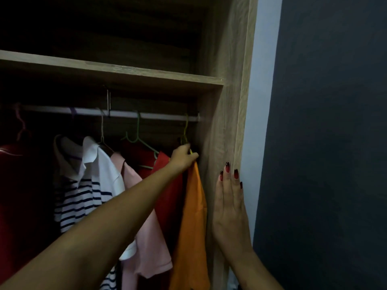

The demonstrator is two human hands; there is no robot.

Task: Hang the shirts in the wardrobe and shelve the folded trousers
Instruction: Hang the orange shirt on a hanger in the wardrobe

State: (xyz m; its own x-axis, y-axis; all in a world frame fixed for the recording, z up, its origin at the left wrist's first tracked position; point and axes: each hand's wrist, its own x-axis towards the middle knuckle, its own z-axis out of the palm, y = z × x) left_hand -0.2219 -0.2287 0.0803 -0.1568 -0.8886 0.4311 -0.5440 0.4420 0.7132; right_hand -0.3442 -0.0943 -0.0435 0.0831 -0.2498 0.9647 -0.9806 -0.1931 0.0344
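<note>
Head view: wardrobe (222, 126), shirts (146, 237) on hangers (137, 137) inside

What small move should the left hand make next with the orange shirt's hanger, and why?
Probably the left hand should release the hanger: its hook appears to sit over the rail, and the orange shirt hangs down beside the red shirt.

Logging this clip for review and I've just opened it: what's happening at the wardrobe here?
A person is hanging an orange shirt at the right end of the wardrobe rail. The left hand grips the yellow hanger at the shirt's neck; its hook looks to be over the rail. The right hand lies flat against the side panel. A red shirt, pink shirt, white shirt and striped shirt hang to its left. No trousers are in view.
</note>
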